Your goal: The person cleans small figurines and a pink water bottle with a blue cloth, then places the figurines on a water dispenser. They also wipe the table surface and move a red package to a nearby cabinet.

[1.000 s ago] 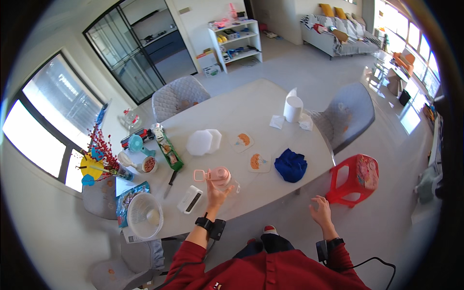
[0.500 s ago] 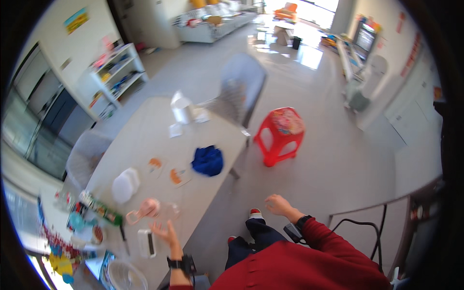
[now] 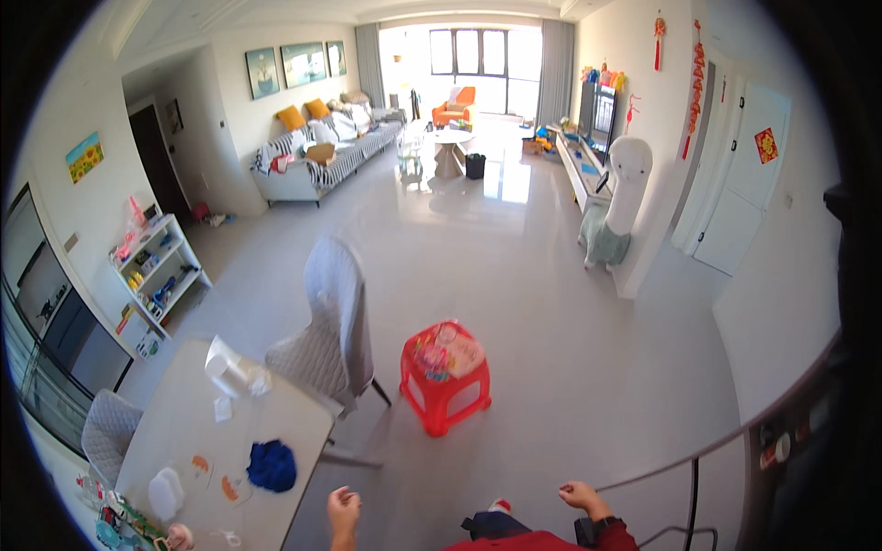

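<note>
Red stool [image 3: 445,375] beside grey chair [image 3: 333,323] — striped sofa [image 3: 317,158] (far back).

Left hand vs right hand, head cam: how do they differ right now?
The left hand is a loose fist close to the white table, near the blue cloth; the right hand is out over bare floor, far from the table. The right wrist wears a dark band; the left shows none here. Both are curled and hold nothing.

A dark flat screen [image 3: 591,115] stands over the low cabinet by the right wall — on the white door [image 3: 749,188], a red square sign [image 3: 765,144].
</note>
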A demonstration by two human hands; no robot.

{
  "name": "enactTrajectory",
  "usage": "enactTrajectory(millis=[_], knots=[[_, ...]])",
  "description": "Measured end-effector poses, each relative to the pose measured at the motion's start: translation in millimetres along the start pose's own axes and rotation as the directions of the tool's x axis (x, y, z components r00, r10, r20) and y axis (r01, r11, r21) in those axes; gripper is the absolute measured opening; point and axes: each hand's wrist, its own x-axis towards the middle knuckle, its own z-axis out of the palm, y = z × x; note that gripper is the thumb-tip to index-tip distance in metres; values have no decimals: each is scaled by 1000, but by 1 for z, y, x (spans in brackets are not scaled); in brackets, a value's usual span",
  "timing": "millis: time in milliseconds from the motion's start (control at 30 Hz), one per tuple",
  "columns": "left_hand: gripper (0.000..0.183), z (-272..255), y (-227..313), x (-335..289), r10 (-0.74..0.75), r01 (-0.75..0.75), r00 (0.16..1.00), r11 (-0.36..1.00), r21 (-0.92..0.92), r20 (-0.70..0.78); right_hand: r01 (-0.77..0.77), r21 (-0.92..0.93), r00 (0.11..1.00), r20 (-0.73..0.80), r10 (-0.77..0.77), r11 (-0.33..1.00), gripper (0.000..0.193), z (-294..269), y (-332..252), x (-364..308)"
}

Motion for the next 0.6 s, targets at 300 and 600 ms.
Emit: enactTrajectory(millis=[300,600], knots=[[49,322,134,25,106,-516,781,664,540,615,78,295,997,0,-81,952,34,-114,11,114],[57,478,195,156,-45,-571,775,376,729,630,213,225,961,129,-245,951,36,-228,-3,316]])
